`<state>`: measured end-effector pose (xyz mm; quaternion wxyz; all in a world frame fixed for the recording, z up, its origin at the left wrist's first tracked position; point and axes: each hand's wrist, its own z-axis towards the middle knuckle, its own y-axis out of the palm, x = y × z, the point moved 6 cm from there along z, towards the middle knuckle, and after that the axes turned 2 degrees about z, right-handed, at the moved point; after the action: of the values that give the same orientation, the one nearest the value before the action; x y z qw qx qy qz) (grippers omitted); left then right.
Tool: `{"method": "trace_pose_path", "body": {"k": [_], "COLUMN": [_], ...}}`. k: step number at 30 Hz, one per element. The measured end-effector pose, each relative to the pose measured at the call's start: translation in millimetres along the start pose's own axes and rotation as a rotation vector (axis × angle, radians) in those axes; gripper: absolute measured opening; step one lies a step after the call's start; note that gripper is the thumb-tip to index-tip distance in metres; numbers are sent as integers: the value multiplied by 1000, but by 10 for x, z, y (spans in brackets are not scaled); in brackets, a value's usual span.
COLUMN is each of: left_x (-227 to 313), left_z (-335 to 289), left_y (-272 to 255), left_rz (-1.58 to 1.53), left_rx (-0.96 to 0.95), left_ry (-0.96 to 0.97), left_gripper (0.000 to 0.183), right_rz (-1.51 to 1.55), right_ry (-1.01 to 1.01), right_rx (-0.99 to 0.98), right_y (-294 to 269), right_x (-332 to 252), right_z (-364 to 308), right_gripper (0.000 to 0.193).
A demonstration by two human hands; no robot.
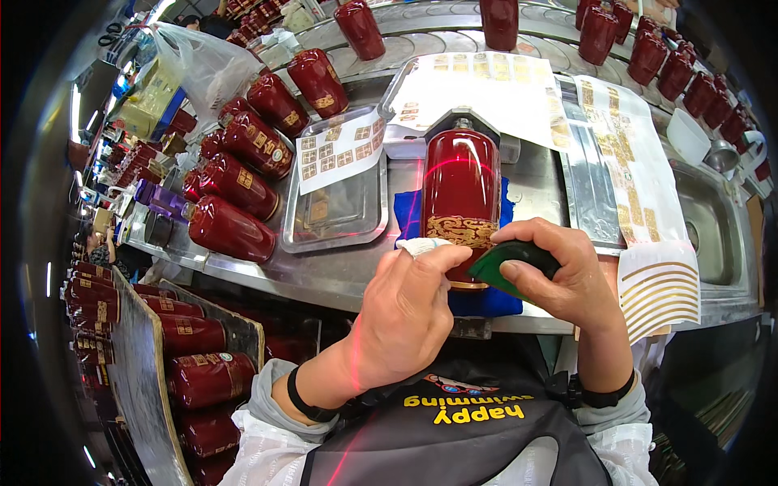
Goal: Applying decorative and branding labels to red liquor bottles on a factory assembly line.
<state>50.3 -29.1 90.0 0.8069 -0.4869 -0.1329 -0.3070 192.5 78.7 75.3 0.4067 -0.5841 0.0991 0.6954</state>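
Observation:
A glossy dark red bottle (462, 182) lies in front of me, its neck pointing away, over a blue cloth (486, 304). Around its near part runs a gold patterned decal (458, 230). My left hand (405, 320) is closed on a small white cloth (421, 246), its index finger reaching to the bottle's lower left side. In my right hand (571, 271), between thumb and fingers, is a green scraper (504, 269) with a dark upper edge. The scraper rests at the bottle's lower right, by the decal. Both hands partly cover the bottle's base.
Decal sheets lie on a clear tray (336, 235) at left and on a metal tray (583, 202) at right. Gold strips cover another sheet (660, 283). Several red bottles (235, 231) crowd the left; others ride the conveyor (438, 42) behind. A sink (709, 219) is at right.

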Motion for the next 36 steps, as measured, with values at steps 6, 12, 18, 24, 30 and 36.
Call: {"method": "trace_pose_path", "body": {"k": [6,12,18,24,30,36], "left_x": [-17,-121,-185,-331,-365,-417], "left_z": [15,-35,-96,-215,-252,-292], "left_y": [-26,-53,-76,-2,2,59], "left_rz": [-43,-244,47,-122,-168,-210], "left_rx": [-9,24,70,86,88,78], "left_ry": [-22,-176,-93,-197,-203,-241], "left_gripper": [49,46,46,42,43,40], "right_rz": [-27,-19,-133,-100,-91,-57], "right_ry": [-5,-36,-84,-210,-160,-110], "right_rx": [-16,-15,-164,-344,-434,-447], "right_y": [3,-2,33,103,143,135], "right_x": [-34,-23,-142,-236,-261,-232], "right_z": [31,50,303,555,640,629], "right_gripper": [27,26,25,25,25,25]}}
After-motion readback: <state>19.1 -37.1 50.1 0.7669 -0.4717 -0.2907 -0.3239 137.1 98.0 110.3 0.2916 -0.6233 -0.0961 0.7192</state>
